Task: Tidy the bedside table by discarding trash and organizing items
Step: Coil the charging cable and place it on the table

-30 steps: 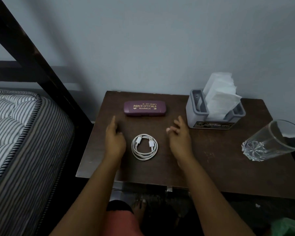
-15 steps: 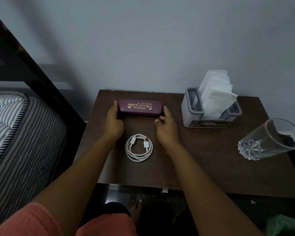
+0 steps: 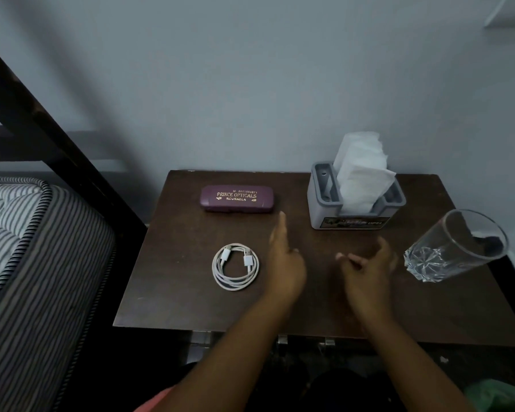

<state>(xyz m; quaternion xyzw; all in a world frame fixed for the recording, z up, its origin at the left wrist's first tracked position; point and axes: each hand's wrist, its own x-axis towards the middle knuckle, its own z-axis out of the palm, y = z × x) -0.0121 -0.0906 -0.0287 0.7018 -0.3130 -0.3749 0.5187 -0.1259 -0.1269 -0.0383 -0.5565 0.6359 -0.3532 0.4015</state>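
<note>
Looking down at the bedside table (image 3: 176,307), I see the purple glasses case (image 3: 236,199) lying behind the coiled white cable (image 3: 235,267). Just right of the cable is my left hand (image 3: 284,267), fingers straight and empty; further right, my right hand (image 3: 366,272), loosely curled, holds nothing.

Bedside table (image 3: 167,281) — case (image 3: 236,199), cable (image 3: 235,284), holder (image 3: 321,209) (glass (image 3: 455,248))

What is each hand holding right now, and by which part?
Nothing is held. The left hand is empty with its fingers straight, right of the cable. The right hand is loosely curled and empty, beside the glass. The spectacle case lies untouched.
</note>
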